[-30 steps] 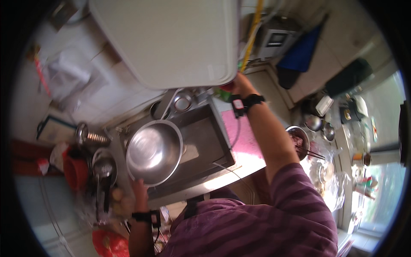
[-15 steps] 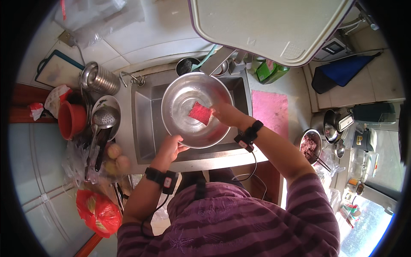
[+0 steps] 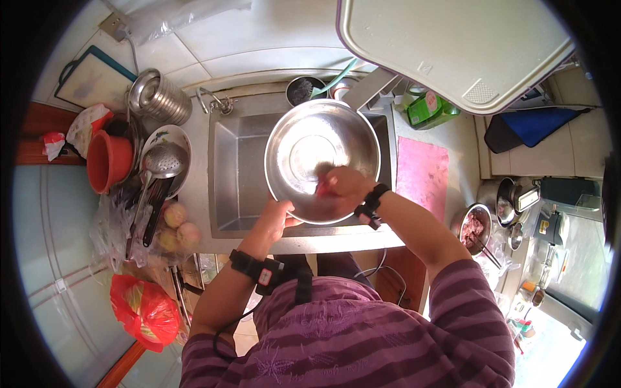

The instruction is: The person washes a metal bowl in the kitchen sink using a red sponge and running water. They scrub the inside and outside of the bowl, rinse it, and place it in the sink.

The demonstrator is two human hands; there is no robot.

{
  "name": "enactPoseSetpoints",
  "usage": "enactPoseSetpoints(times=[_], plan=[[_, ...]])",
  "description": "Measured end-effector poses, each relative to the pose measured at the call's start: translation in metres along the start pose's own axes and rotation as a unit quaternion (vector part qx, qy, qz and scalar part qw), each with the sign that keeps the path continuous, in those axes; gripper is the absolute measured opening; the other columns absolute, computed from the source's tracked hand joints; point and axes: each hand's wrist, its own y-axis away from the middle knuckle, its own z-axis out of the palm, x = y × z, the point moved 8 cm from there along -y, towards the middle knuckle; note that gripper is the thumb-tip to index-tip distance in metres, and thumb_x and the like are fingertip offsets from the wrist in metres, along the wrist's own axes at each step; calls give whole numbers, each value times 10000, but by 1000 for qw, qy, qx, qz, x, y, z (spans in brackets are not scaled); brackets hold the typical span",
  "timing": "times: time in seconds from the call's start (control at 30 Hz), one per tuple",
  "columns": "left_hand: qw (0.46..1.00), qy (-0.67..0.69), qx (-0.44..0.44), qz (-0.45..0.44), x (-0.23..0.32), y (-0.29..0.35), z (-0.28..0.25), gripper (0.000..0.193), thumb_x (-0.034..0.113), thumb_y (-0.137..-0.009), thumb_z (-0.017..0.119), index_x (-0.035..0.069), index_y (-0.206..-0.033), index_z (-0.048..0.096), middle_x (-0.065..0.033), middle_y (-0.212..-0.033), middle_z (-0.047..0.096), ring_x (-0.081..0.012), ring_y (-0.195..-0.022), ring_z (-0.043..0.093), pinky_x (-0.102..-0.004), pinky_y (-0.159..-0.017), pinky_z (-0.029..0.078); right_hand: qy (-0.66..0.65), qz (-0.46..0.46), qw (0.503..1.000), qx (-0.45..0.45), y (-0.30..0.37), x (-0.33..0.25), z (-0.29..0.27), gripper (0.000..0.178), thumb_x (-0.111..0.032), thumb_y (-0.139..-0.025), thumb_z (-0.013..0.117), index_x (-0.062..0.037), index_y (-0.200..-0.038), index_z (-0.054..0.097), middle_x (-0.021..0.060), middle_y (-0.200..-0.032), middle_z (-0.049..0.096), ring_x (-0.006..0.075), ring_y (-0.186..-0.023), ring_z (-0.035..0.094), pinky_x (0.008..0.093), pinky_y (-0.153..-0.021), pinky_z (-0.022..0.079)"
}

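Note:
A wide stainless steel basin [image 3: 294,132] is held over the sink [image 3: 239,161], its inside facing up. My left hand [image 3: 277,218] grips the near left rim, thumb on top and fingers curled beneath. Inside the basin, my right hand [image 3: 349,185] is closed on a red scrubbing cloth [image 3: 323,186] against the lower right part of the inner surface. The cloth is blurred by motion and mostly covered by the fingers. A dark shadow falls just beyond it.
Left of the sink are a steel tap [image 3: 223,103], a bowl with a skimmer [image 3: 163,160], a red pot [image 3: 108,161] and peaches [image 3: 187,236]. To the right lie a pink cloth [image 3: 422,174], a green detergent bottle [image 3: 430,111] and a bowl of raw meat [image 3: 472,229]. A large pale board [image 3: 446,48] overhangs the back.
My right hand has brought the red cloth from the basin's middle toward its near right side. The basin sits further right in the picture, as does the surrounding counter, so the view has shifted.

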Motion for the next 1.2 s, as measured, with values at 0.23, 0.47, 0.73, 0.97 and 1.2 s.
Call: enactPoseSetpoints(times=[0.23,0.47,0.73,0.97,1.2], plan=[[999,23,-23,5,2,0,4,221,44,-774,520,-104,-935,551,-180,-936,598,-304,-864,623,-469,-797,536,-252,-13,957,-146,-41,-61,19,121,-80,-848,503,-69,-892,615,16,-690,598,108,-651,559,264,-598,458],[999,18,-30,10,15,15,13,211,47,-775,518,-86,-935,554,-180,-958,596,-298,-878,624,-464,-802,536,-65,61,994,-57,-55,-10,-30,155,-116,-842,498,-77,-808,645,54,-768,632,151,-666,613,292,-578,493],[999,3,-49,19,14,15,3,216,60,-766,527,-51,-950,552,-139,-913,603,-273,-835,625,-436,-767,545,115,171,962,177,-55,13,-93,247,-208,-924,407,-51,-894,595,161,-836,650,262,-734,658,358,-612,525],[990,-38,-134,5,4,19,8,248,82,-812,471,67,-1041,563,-82,-1022,594,-221,-899,610,-392,-739,534,-158,118,922,-333,-40,-116,50,163,-113,-835,501,-43,-782,638,85,-747,633,197,-722,619,328,-705,482],[997,-58,-59,-10,-10,17,-13,363,68,-780,508,6,-1138,513,-114,-1030,593,-250,-898,608,-419,-726,546,234,-40,964,124,-82,-78,-60,116,-141,-799,527,-106,-738,620,98,-823,646,256,-784,641,387,-687,493]])
